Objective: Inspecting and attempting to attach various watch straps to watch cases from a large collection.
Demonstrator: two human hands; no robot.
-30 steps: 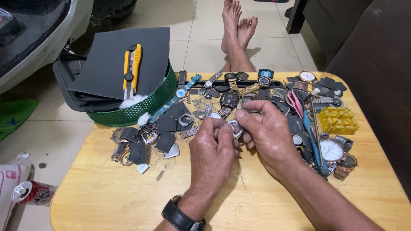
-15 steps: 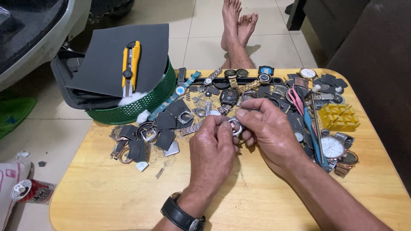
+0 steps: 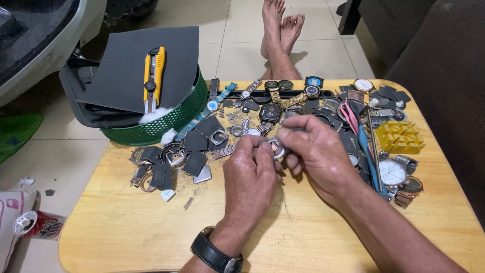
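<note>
Both hands meet over the middle of the wooden tabletop. The left hand and right hand pinch a small metal watch case between their fingertips, fingers closed on it (mostly hidden). Watches, straps and dark sandpaper scraps lie scattered just behind; a green basket stands to the left.

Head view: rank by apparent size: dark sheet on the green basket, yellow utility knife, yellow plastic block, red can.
1. dark sheet
2. yellow utility knife
3. yellow plastic block and red can: look alike, can partly cut off, so unranked.
</note>
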